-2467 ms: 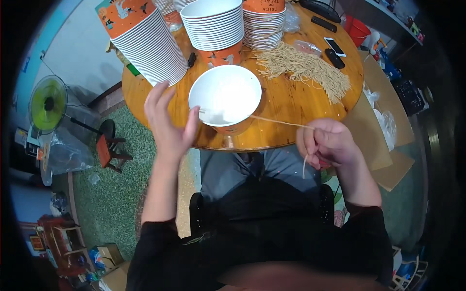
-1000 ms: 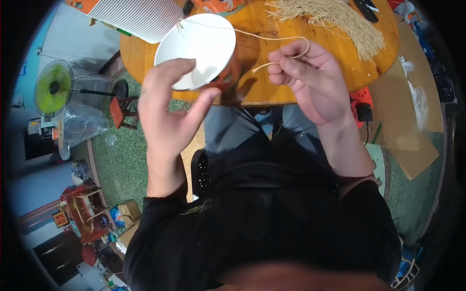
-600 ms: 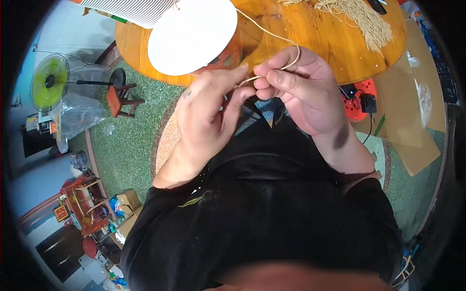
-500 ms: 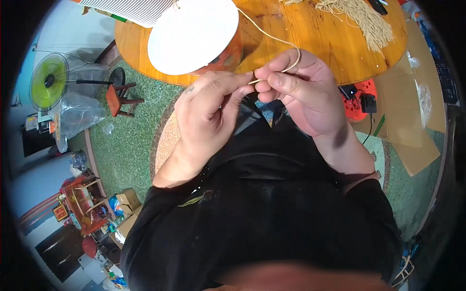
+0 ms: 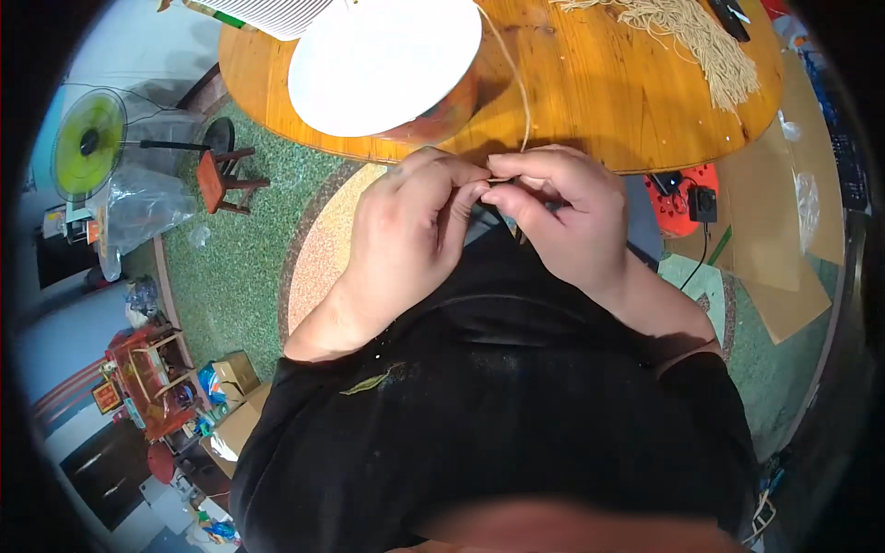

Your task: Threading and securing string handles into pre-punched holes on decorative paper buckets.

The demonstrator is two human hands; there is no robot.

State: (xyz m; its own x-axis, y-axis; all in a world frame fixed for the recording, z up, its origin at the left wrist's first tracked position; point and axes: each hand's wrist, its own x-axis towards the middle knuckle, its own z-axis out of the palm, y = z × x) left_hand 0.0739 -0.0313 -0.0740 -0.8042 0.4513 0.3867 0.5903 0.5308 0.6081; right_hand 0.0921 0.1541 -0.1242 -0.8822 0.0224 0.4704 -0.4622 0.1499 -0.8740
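A beige cord [image 5: 513, 69] runs down from the rim of a white round disc [image 5: 383, 64] and disappears behind the fingers of my right hand [image 5: 576, 212]. Thumb and index finger of that hand pinch the cord. Facing it, my left hand [image 5: 410, 217] also pinches the cord between thumb and fingertip. The fingertips of both hands nearly meet, with a short bit of cord between them. Both hands are held in front of my chest at the table's near edge. The disc sits tilted on a reddish container [image 5: 442, 122], and its top goes out of the frame.
On the wooden table [image 5: 590, 88] a bundle of beige cords [image 5: 714, 55] lies at the right. A red stool [image 5: 214, 180] and green fan [image 5: 89, 143] stand at the left. Below the table's right side are a red item with a black adapter [image 5: 702, 203] and cardboard sheets [image 5: 770, 212].
My right hand has turned, its fingers now folding over the cord toward my left fingertips. The cord's loop has straightened and hangs lower. The view has shifted slightly.
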